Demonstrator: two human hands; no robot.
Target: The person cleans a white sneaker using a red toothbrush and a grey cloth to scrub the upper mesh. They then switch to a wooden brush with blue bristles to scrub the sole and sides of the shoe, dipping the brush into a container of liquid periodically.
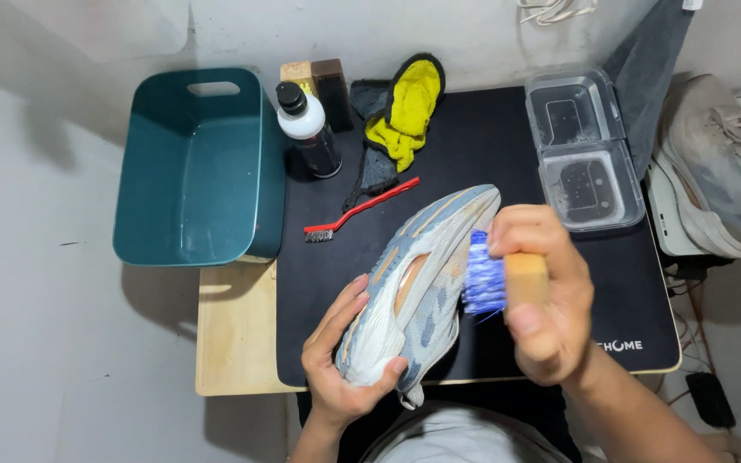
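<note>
My left hand (pixel 342 358) grips the sneaker (pixel 418 279); my right hand (pixel 542 300) clasps the brush (pixel 499 279), bristles touching its sole.

Two shoes (pixel 422 283) (pixel 722 167), two brushes (pixel 503 279) (pixel 358 210), one bottle (pixel 309 129)

Surface (pixel 235 343): pale wooden board, small, set against white wall. Black mat (pixel 490 146) covers most of it. On bare wood, left: teal plastic tub (pixel 190 171), handle slot at far end. On mat: white-topped dark bottle (pixel 309 130), red-handled wire brush (pixel 355 211), yellow-and-dark cloth mitt (pixel 405 116), clear lidded plastic box (pixel 583 150), open. Two small blocks (pixel 317 79) at rear, one pale, one dark.
</note>
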